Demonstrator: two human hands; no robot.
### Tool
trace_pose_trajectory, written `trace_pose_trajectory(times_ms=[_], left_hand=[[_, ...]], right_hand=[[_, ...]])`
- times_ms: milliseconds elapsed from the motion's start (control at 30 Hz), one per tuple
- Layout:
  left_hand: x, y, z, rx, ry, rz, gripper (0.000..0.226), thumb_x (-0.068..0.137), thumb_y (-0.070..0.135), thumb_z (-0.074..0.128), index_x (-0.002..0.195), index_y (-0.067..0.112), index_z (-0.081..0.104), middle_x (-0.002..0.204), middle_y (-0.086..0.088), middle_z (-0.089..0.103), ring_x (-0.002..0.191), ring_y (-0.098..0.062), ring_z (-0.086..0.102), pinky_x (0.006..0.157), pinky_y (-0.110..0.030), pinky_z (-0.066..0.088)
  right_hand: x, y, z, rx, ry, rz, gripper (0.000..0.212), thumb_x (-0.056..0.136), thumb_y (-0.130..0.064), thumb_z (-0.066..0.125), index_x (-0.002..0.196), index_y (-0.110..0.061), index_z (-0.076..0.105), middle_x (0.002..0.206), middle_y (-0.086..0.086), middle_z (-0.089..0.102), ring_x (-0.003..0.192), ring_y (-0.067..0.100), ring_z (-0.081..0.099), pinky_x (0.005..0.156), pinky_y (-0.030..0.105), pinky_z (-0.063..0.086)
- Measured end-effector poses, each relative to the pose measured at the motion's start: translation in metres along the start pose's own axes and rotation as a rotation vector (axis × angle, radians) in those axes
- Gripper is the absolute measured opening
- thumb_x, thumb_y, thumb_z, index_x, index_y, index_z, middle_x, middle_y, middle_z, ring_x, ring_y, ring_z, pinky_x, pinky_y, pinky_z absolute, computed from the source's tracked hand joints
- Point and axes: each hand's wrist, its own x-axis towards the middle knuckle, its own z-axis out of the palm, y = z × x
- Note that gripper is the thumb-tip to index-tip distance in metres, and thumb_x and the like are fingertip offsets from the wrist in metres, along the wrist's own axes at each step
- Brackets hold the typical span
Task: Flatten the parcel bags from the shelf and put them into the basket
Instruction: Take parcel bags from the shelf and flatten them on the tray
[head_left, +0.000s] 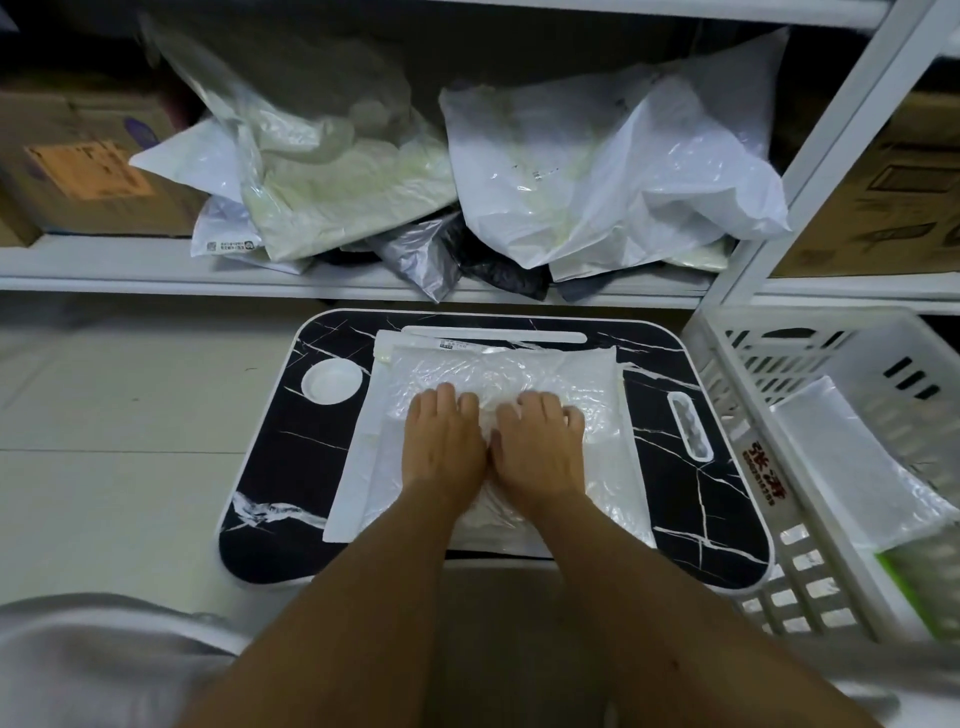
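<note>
Nearest the camera, both bare forearms reach forward and converge over a black marble-patterned lap table (691, 499). Left hand (441, 441) lies palm down, fingers straight and close together, pressing on a clear crinkled parcel bag (519, 379). Right hand (540, 441) lies just beside it, thumbs nearly touching, palm down, fingers extended and flat on the same bag; neither hand grips anything. Clear bag rests on top of a white parcel bag (358, 478), whose left edge and lower left corner show beyond it; both lie flat on the table's middle. Table carries a round white recess (331, 383) at its left and a narrow white slot (690, 431) at its right. White plastic basket (810, 566) stands just beside the table's right edge, with a flattened pale bag (852, 467) lying inside it. Beyond the table, a white shelf (130, 265) holds a loose heap of parcel bags (597, 171), white, translucent, grey and black, crumpled and overlapping. Cardboard box (88, 156) sits at the shelf's left end; further boxes (883, 192) sit past the right upright
</note>
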Motion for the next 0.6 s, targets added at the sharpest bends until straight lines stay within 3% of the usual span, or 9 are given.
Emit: trace_pose_trajectory(times_ms=[33, 100, 200, 333, 600], left_hand=[[0.006, 0.0, 0.002, -0.032, -0.011, 0.005, 0.043, 0.098, 0.03, 0.025, 0.136, 0.014, 0.036, 0.139, -0.015, 0.037, 0.132, -0.032, 0.031, 0.112, -0.043, 0.025], [0.013, -0.002, 0.008, -0.086, -0.077, 0.003, 0.054, 0.102, 0.035, 0.021, 0.151, 0.018, 0.009, 0.16, -0.013, 0.002, 0.147, -0.032, -0.003, 0.119, -0.05, 0.007], [0.017, -0.009, 0.022, -0.053, -0.17, 0.036, 0.055, 0.101, 0.044, 0.009, 0.152, 0.031, -0.007, 0.159, -0.004, -0.017, 0.145, -0.03, -0.022, 0.116, -0.057, -0.005], [0.019, -0.011, 0.028, -0.055, -0.238, 0.025, 0.054, 0.1, 0.048, 0.007, 0.15, 0.038, -0.01, 0.159, -0.001, -0.019, 0.143, -0.036, -0.021, 0.114, -0.062, -0.004], [0.028, -0.011, 0.024, -0.073, -0.382, -0.01, 0.055, 0.097, 0.053, 0.006, 0.148, 0.043, -0.012, 0.159, -0.002, -0.018, 0.144, -0.04, -0.015, 0.113, -0.064, 0.006]], right_hand=[[0.007, 0.002, 0.0, 0.01, 0.032, -0.016, 0.026, 0.092, -0.033, 0.048, 0.111, -0.023, 0.062, 0.12, 0.004, 0.058, 0.118, 0.027, 0.05, 0.101, 0.049, 0.03], [0.014, 0.01, -0.001, 0.012, -0.088, -0.05, 0.041, 0.098, -0.039, 0.039, 0.137, -0.029, 0.044, 0.151, 0.006, 0.036, 0.144, 0.031, 0.023, 0.113, 0.059, 0.009], [0.014, 0.026, 0.01, -0.033, -0.315, -0.01, 0.055, 0.099, -0.056, 0.013, 0.151, -0.04, 0.009, 0.163, 0.002, -0.004, 0.148, 0.031, -0.013, 0.112, 0.065, -0.007], [0.013, 0.032, 0.02, -0.077, -0.409, 0.022, 0.06, 0.095, -0.064, 0.005, 0.151, -0.044, -0.003, 0.162, -0.001, -0.015, 0.146, 0.037, -0.019, 0.111, 0.067, -0.003], [0.019, 0.034, 0.021, -0.025, -0.484, 0.052, 0.062, 0.093, -0.067, 0.003, 0.15, -0.045, -0.002, 0.162, 0.003, -0.013, 0.147, 0.036, -0.015, 0.114, 0.064, 0.001]])
